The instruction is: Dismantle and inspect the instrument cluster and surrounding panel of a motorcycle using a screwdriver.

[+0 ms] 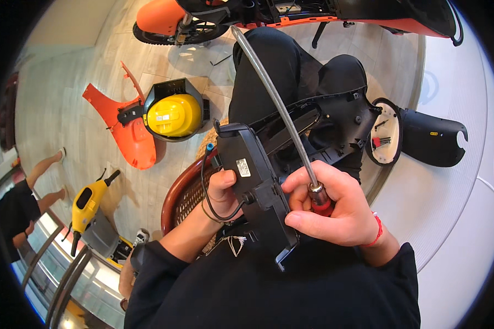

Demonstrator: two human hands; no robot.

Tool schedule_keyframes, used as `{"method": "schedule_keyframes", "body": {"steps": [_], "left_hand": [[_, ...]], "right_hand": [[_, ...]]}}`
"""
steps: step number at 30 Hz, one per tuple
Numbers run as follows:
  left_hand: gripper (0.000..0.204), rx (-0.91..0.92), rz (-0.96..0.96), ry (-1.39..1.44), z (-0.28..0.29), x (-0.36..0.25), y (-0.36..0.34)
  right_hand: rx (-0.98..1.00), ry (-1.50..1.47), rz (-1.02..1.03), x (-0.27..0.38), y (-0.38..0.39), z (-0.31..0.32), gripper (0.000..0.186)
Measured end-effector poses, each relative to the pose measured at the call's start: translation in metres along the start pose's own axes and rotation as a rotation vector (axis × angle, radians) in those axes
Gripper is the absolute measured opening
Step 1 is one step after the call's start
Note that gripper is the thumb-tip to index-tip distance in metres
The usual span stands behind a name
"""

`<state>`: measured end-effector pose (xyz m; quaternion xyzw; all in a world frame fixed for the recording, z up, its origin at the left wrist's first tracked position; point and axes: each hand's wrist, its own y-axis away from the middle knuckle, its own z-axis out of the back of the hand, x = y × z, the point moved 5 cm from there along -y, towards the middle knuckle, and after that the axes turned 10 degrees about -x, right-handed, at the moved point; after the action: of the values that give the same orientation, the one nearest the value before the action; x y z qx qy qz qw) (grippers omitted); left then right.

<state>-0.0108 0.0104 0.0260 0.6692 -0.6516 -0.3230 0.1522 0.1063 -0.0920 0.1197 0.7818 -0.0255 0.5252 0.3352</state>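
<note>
My left hand (pixel 220 194) grips the left side of a black plastic part (pixel 250 151), which has a white label and a looping black cable with a blue-tipped connector (pixel 209 147). My right hand (pixel 337 205) is closed on a long screwdriver (pixel 274 91) with a red handle, its shaft angled up to the left; this hand's thumb is by the part's right edge. A larger black molded panel (pixel 343 118) lies across my lap beneath them.
An orange motorbike (pixel 159 16) stands ahead. An orange panel (pixel 134 145) and a yellow helmet (pixel 178 112) in a black container lie left. A yellow scooter (pixel 90 203) and another person (pixel 19 214) are lower left. A tray (pixel 392 145) holds tools beside a black cover (pixel 431 142).
</note>
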Motion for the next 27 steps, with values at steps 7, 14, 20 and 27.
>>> {"method": "schedule_keyframes", "body": {"steps": [7, 14, 20, 27], "left_hand": [[0.058, 0.018, 0.035, -0.085, 0.002, 0.000, -0.004], [0.036, -0.017, 0.177, -0.442, -0.001, -0.012, -0.012], [0.031, 0.039, 0.212, -0.610, -0.011, -0.002, -0.015], [0.031, -0.008, 0.080, -0.771, -0.006, 0.008, -0.016]], "right_hand": [[-0.029, 0.024, 0.011, 0.002, 0.000, 0.006, 0.034], [-0.232, 0.086, -0.103, -0.008, -0.009, 0.043, 0.044], [-0.285, 0.217, -0.215, -0.024, -0.019, 0.044, 0.045], [-0.452, 0.377, -0.176, -0.031, -0.003, 0.079, 0.035]]}}
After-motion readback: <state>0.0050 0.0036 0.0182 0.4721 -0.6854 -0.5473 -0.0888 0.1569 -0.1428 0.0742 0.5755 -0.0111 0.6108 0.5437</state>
